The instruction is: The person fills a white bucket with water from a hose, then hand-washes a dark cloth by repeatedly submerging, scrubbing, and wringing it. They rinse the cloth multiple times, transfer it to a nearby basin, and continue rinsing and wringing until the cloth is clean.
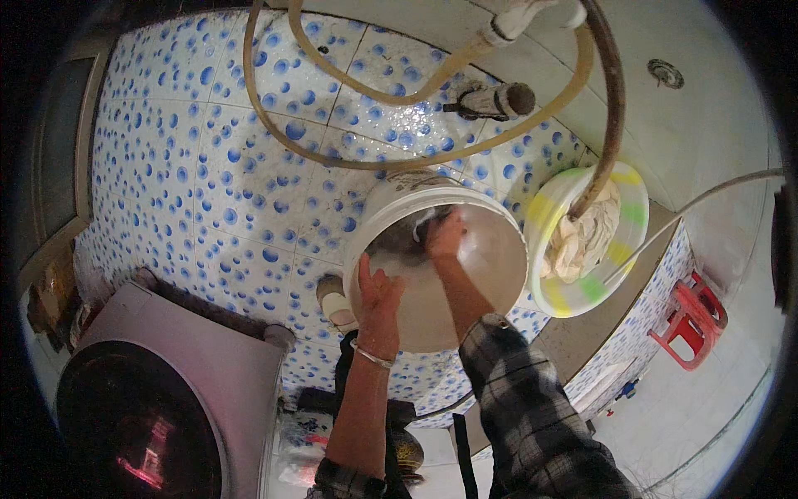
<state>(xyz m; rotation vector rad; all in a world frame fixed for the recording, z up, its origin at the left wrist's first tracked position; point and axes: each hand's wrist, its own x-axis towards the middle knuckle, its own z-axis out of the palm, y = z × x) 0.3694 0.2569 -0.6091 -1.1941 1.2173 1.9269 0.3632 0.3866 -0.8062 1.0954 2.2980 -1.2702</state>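
A large white plastic bucket [508, 246] stands on the tiled floor in front of me. My left hand [379, 293], with a metal bangle at its wrist, is at the bucket's near left rim, fingers apart and holding nothing visible. Inside the bucket, my right hand [446, 234] is at a dark cloth [399, 240] with a white marking; its fingers are partly hidden, so the grip is unclear. Right of the bucket, a white basin with yellow and green patches [539, 249] holds a cream cloth [583, 246]. A brown hose [614, 106] reaches down to that cloth.
A yellowish hose [374, 165] loops beyond the bucket, near a drain pipe fitting [499, 101]. At lower left stands a washing machine [243, 368] with a dark round lid. A small container [336, 304] sits left of the bucket. A red plastic stool [692, 321] is at far right.
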